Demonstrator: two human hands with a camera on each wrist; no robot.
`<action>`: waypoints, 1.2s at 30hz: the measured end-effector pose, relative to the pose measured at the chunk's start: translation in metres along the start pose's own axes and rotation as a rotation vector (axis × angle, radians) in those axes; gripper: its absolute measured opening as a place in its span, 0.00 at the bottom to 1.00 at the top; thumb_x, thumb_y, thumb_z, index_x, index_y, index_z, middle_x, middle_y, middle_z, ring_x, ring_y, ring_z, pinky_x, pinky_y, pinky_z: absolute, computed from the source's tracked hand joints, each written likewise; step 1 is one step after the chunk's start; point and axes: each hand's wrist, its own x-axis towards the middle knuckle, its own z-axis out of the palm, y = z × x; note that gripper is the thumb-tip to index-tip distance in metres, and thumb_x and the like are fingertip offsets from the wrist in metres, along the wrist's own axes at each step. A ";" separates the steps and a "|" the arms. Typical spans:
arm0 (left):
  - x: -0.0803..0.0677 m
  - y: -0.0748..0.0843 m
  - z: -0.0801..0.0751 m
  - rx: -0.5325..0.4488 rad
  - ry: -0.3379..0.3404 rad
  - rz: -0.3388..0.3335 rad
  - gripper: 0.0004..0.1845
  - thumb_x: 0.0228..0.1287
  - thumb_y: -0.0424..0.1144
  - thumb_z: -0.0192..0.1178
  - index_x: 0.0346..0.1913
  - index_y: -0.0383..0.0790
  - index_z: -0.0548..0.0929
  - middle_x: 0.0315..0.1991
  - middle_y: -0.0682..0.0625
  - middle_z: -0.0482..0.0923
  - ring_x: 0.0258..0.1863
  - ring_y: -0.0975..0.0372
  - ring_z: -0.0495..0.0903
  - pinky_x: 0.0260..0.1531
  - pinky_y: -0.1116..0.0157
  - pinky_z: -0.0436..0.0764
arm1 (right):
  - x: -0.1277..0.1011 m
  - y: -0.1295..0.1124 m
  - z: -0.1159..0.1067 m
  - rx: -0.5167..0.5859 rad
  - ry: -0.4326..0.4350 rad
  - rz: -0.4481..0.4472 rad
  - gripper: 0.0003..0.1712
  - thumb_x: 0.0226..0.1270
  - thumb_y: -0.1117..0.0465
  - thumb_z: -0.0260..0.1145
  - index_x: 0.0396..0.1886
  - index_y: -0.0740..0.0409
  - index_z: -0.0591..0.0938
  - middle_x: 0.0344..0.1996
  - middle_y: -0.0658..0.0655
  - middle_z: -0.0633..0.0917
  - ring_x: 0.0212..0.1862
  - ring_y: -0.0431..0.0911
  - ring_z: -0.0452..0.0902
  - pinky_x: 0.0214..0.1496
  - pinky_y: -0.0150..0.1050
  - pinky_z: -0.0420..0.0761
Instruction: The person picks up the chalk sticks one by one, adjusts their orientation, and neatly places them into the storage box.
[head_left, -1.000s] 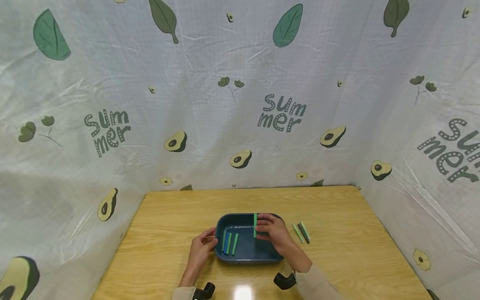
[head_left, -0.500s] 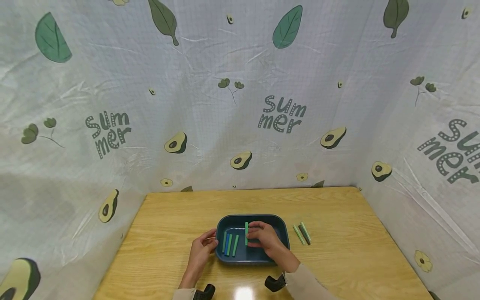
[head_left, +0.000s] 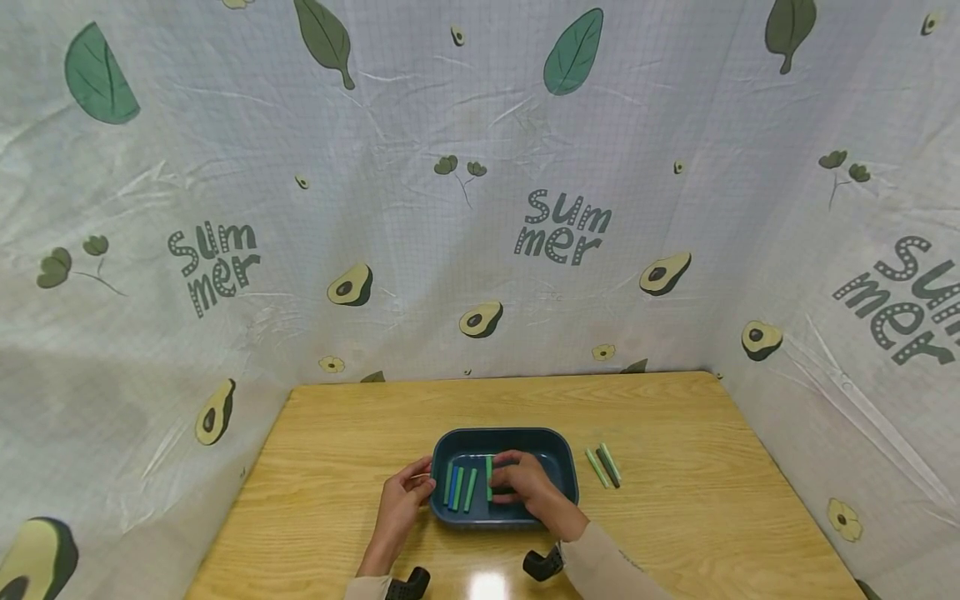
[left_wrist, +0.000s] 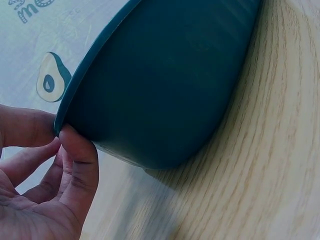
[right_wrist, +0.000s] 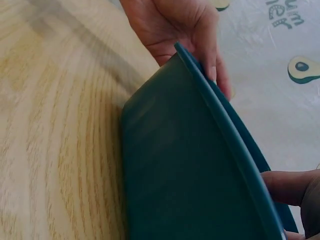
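- Head view, contents: the tray (head_left: 487, 525) stands on the surface (head_left: 337, 433); four sticks (head_left: 470, 490), one blue and three green, lie side by side in its left half.
- Head view, right hand (head_left: 522, 482): grip appears to be pinching a green stick (head_left: 489, 477) within the tray, right of the row and apart from it. Whether it touches the floor of the tray cannot be told.
- Head view, progress: three more sticks (head_left: 608, 467), one dark, lie outside, right of the tray. Judged just past halfway — four placed, one in hand, three left.
- Left wrist view: left hand (head_left: 400, 504) pinches the tray's rim between thumb and finger, presumably steadying it.
- Right wrist view: the tray's wall hides the sticks — right grip cannot be confirmed here.
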 end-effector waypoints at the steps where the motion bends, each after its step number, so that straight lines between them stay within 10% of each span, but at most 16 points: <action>1: 0.000 0.000 0.000 -0.004 0.000 0.003 0.23 0.65 0.25 0.57 0.64 0.28 0.74 0.56 0.33 0.75 0.43 0.64 0.77 0.37 0.67 0.82 | 0.000 0.000 0.000 -0.004 0.001 0.000 0.24 0.58 0.71 0.66 0.56 0.69 0.74 0.29 0.56 0.82 0.33 0.44 0.82 0.38 0.45 0.87; 36: 0.002 -0.003 -0.001 0.002 -0.001 0.000 0.23 0.67 0.27 0.57 0.65 0.28 0.73 0.57 0.32 0.74 0.43 0.65 0.77 0.36 0.67 0.82 | -0.006 -0.016 0.004 -0.054 0.031 -0.097 0.19 0.59 0.71 0.65 0.50 0.71 0.75 0.31 0.56 0.84 0.33 0.44 0.82 0.40 0.49 0.86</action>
